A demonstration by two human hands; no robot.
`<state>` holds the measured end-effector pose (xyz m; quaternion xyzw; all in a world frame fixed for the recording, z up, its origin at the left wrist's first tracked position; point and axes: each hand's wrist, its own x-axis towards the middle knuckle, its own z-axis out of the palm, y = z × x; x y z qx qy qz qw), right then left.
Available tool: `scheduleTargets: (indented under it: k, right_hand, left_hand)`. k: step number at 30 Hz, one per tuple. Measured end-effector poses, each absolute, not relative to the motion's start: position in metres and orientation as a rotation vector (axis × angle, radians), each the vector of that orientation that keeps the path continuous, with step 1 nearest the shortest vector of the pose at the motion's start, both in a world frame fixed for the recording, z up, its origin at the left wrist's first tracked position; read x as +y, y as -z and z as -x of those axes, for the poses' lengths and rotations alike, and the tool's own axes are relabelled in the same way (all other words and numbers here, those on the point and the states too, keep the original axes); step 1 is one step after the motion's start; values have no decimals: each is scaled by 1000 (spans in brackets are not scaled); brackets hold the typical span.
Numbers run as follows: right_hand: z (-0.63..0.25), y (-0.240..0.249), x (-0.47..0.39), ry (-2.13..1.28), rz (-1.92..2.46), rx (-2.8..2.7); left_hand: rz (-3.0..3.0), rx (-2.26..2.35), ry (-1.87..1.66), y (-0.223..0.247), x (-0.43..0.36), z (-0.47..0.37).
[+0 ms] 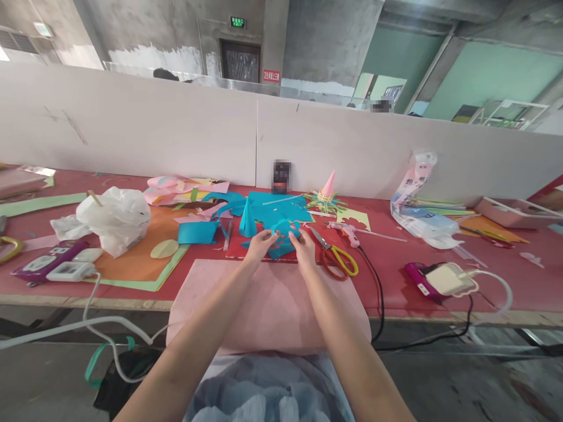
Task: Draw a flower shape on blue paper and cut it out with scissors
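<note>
Between my two hands is a cut piece of blue paper (pixel 284 225). My left hand (pixel 261 244) pinches its left edge, and the fingers of my right hand (pixel 304 247) close on its right side. More blue paper (pixel 279 203) lies flat just beyond, with offcuts under my hands. Just left of my left hand stands a blue paper cone (pixel 247 220). Scissors with red and yellow handles (pixel 336 258) rest beside my right hand. Past them lies a pink glue gun (pixel 347 232). A pink cone with a fringed yellow-green brim (pixel 327 189) stands farther back.
A purple power strip (pixel 57 261) and a crumpled white plastic bag (pixel 118 214) are at the left. Another purple power strip (pixel 424 281) sits right, its cables hanging off the edge. A pale partition (pixel 197 135) bounds the back; a pink tray (pixel 519 214) stands far right.
</note>
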<state>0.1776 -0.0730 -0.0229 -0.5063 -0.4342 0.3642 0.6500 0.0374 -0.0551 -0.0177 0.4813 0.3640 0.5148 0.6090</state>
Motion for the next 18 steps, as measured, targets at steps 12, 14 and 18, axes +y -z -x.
scheduleTargets:
  k: [12, 14, 18]
  right_hand:
    - [-182, 29, -69, -768, 1152, -990]
    - [-182, 30, -69, -767, 1151, -990]
    - [-180, 29, -69, -797, 1141, -964]
  left_hand:
    - [-1059, 829, -1184, 16, -57, -38]
    - [-1069, 826, -1202, 17, -56, -39]
    - [-1078, 817, -1227, 21, -53, -39]
